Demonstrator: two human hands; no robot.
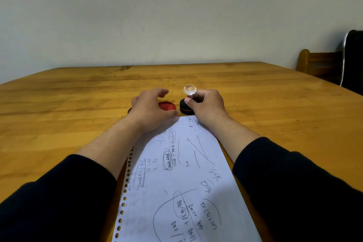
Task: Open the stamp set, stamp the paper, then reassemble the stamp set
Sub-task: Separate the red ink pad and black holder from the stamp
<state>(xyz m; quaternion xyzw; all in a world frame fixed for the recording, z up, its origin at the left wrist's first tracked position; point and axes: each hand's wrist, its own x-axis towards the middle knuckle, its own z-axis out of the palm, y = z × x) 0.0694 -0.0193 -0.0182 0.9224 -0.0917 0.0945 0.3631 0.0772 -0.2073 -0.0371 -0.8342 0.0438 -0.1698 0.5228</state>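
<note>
— What are the hands doing?
— The right hand [208, 106] pinches the clear stem of the stamp [187, 102], thumb in front, its round glass knob above the fingers and its black base on the counter [275, 116]. The left hand [149, 107] is spread and curled over the red ink pad [167, 105], just beside the stamp.
— And the paper?
— The scribbled paper [182, 179] lies between the forearms, its far edge under both wrists.

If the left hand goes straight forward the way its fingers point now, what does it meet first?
Probably nothing close: the left hand arches over the red ink pad, fingers pointing away across bare table toward the wall. Depth is unclear.
</note>
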